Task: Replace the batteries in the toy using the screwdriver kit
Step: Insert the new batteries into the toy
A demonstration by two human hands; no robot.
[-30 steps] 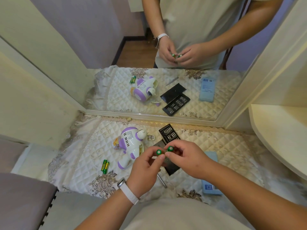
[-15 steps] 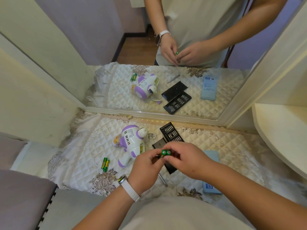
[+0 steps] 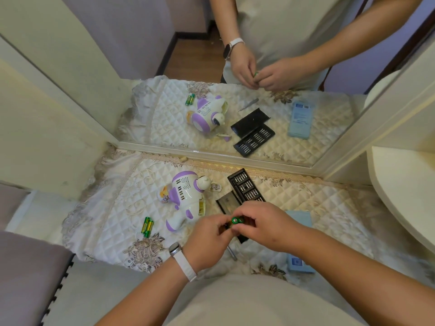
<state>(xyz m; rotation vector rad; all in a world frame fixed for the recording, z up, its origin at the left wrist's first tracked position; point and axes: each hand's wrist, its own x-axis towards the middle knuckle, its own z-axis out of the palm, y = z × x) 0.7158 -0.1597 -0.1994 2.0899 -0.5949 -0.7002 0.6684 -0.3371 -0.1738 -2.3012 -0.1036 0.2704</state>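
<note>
Loose batteries [image 3: 147,227] lie on the surface, with the toy [image 3: 186,198] next along. Both sit left of and beyond my left hand [image 3: 207,241], untouched. Change: the two green cells [image 3: 236,220], held apart a second ago with one per hand, are now pinched side by side between left fingertips and right hand [image 3: 266,224]. Probably paired up for loading; the toy is within easy reach.

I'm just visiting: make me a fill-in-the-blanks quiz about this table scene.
The left hand and right hand together pinch batteries with ____ ends. Another battery pair lies on the cloth, ____ of the toy. The white watch sits on the ____ wrist. Missing: green; left; left.
</note>
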